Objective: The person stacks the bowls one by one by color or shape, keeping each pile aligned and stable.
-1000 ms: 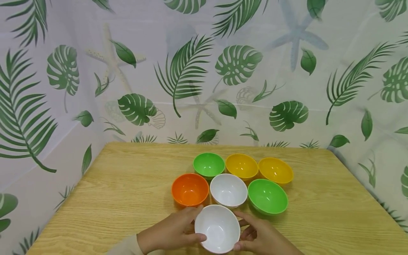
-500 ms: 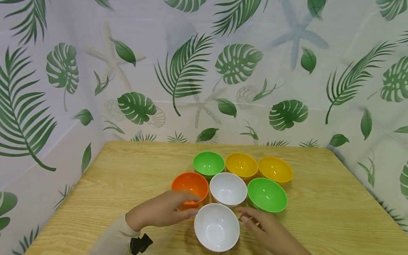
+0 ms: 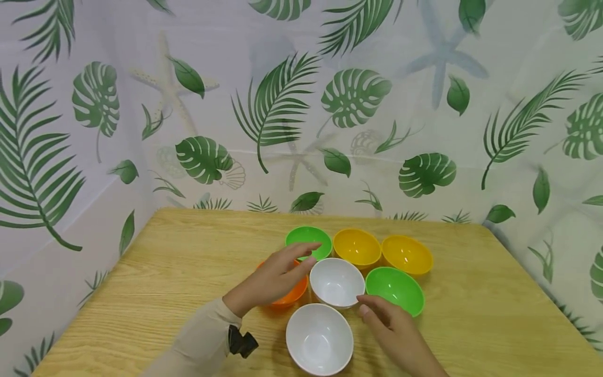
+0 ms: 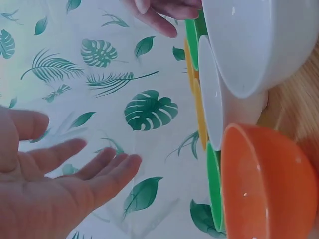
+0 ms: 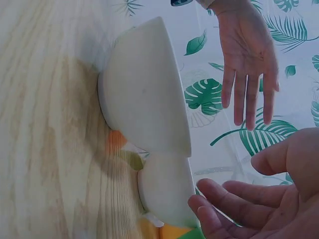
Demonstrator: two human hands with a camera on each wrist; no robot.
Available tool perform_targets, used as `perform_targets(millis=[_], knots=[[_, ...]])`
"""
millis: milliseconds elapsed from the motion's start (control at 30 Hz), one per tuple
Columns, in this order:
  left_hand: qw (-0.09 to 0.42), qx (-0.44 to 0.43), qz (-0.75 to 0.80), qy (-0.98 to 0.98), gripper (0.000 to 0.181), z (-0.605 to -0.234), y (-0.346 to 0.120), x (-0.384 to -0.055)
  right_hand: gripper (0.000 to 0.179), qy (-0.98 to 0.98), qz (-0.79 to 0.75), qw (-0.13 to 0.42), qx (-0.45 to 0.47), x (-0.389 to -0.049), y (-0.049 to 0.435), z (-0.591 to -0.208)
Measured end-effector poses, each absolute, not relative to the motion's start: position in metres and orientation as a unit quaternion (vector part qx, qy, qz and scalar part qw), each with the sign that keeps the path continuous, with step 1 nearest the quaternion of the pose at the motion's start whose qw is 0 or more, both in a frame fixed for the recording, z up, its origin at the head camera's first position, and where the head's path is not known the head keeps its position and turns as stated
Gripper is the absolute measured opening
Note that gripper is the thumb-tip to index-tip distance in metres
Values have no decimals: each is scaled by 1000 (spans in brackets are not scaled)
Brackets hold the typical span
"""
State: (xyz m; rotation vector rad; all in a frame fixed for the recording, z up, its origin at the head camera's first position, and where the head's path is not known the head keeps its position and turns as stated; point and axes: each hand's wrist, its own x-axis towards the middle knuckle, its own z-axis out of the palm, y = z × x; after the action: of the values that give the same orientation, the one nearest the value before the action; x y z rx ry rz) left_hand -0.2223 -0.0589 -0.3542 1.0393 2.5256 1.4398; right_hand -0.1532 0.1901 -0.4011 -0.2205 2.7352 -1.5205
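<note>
My left hand [image 3: 278,275] hovers with fingers extended above the orange bowl [image 3: 291,296], partly covering it and the far green bowl [image 3: 301,236]. Its fingertips appear near the inner white bowl [image 3: 337,283] in the head view; the left wrist view shows the hand [image 4: 70,184] raised apart from the bowls. My right hand [image 3: 394,330], fingers loosely bent and holding nothing, is beside the right green bowl [image 3: 395,290]. Closest to me stands the front white bowl [image 3: 320,340], upright, with neither hand touching it.
Two yellow bowls [image 3: 357,248] [image 3: 407,254] stand at the back right of the group, close against their neighbours. All sit on a wooden table [image 3: 198,262]. Behind its far edge hangs a leaf-patterned sheet [image 3: 282,199].
Both hands have let go of the front white bowl. The left rose and moved forward over the orange bowl; the right shifted slightly forward and away. The bowls have kept their places.
</note>
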Motion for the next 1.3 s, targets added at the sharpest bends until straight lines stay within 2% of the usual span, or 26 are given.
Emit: perform_targets(millis=[200,533,967,1300], knots=[[23,299,494,816,46,-362,-47,-233,41,858,-511,30,-30,-154,192,-405],[53,294,498,814,47,-378,-37,-248,58,813,-578,67,33,-167,187,-412],[80,294,495,813,45,-391,-29,-253,59,830,-550,76,46,-183,182,-415],[68,283,479,828,41,-398,-23,-257,66,840,-536,67,39,-187,179,-422]])
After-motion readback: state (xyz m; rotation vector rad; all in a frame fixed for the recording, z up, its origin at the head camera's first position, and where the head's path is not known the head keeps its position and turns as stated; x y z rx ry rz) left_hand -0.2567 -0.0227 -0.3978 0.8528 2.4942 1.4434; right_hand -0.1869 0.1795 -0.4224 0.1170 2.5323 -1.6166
